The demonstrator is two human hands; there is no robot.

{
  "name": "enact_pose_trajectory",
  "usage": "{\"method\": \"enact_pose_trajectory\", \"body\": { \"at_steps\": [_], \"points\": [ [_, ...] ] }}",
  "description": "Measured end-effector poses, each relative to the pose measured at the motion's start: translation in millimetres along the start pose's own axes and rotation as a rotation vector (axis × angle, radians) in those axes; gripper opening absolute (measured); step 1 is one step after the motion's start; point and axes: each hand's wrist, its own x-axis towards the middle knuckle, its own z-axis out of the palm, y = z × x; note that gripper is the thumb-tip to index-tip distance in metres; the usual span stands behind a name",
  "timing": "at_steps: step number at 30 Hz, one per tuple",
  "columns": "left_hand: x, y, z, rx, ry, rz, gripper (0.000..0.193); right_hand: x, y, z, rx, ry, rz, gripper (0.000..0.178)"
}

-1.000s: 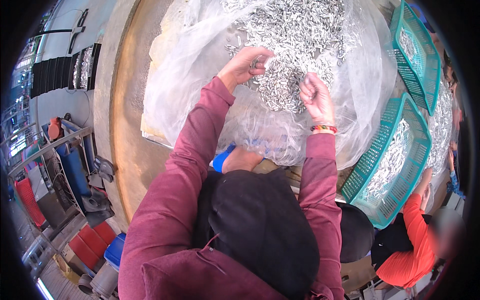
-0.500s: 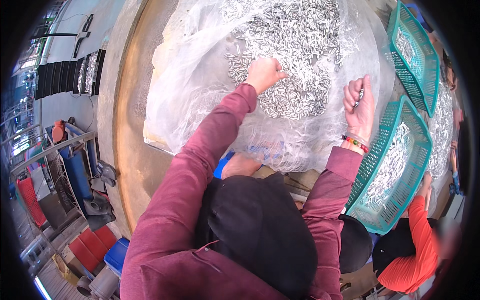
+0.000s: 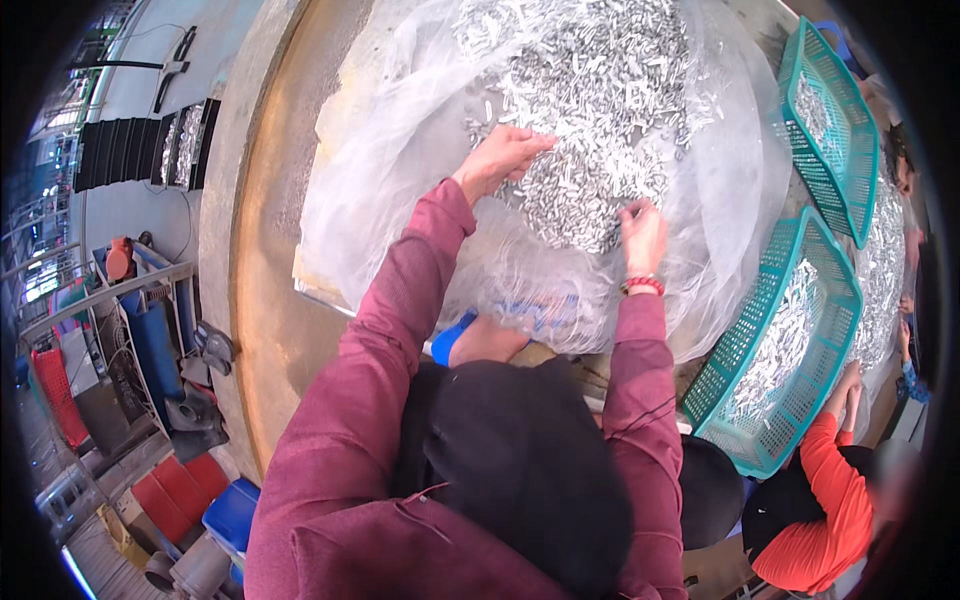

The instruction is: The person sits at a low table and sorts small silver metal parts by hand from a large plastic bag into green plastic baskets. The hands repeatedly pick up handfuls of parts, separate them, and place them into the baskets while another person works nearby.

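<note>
Spillage is my worry: my left hand (image 3: 500,160) lies flat, fingers spread, holding nothing, my right hand (image 3: 642,232) pinches (contents unclear) in the silver pieces (image 3: 590,110) at twelve o'clock, and the plastic sheet (image 3: 400,180) could slide.

Shiny silvery heap of small metal pieces (image 3: 590,130), glinting bright, spread over a thin, crinkled, translucent plastic sheet (image 3: 400,170) with a glossy sheen. Under it, a worn, matt brown tabletop (image 3: 265,270), rough-looking. Teal plastic mesh baskets (image 3: 790,360), smooth, slightly glossy. Soft matt maroon cloth sleeves (image 3: 390,340); a glossy red beaded bracelet (image 3: 643,286) at the right wrist.
</note>
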Motion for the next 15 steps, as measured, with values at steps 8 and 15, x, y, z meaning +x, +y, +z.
{"method": "enact_pose_trajectory", "body": {
  "at_steps": [8,15],
  "points": [
    [18.7,-2.2,18.3,0.319,-0.038,0.183,0.031,18.0,-21.7,-53.0,1.526,-0.252,0.387,0.011],
    [29.5,-21.4,35.4,1.571,-0.001,0.492,0.017,18.5,-36.3,-83.1,2.189,-0.484,0.143,0.011]
  ]
}}
